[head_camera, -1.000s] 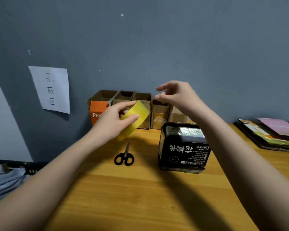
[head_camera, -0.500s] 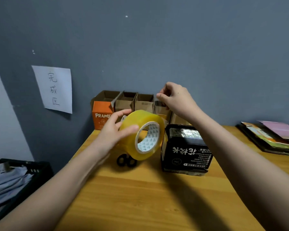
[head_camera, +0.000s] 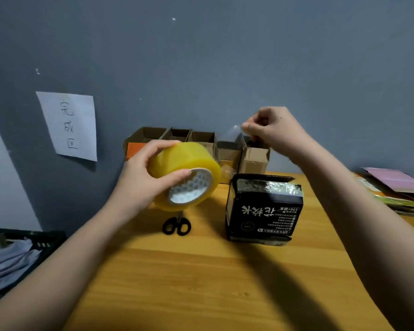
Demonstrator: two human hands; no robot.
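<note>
Tape roll, where do we have it now?

In the air over the worktop, at ten o'clock from the black package. Our left hand grips it, fingers curled over the top and thumb on the core's rim. We have lifted it since half a second ago, so the scissors at its six o'clock show both handles again.

And our right hand?

It has drawn away toward one o'clock, above the package, pinching the clear tape end between thumb and forefinger.

What stands around us?

Open cardboard boxes line the wall at twelve, partly hidden by our hands and the roll. Our left hand now nearly covers the orange box. We see a handwritten note at ten, stacked papers at three and a dark crate at eight.
</note>
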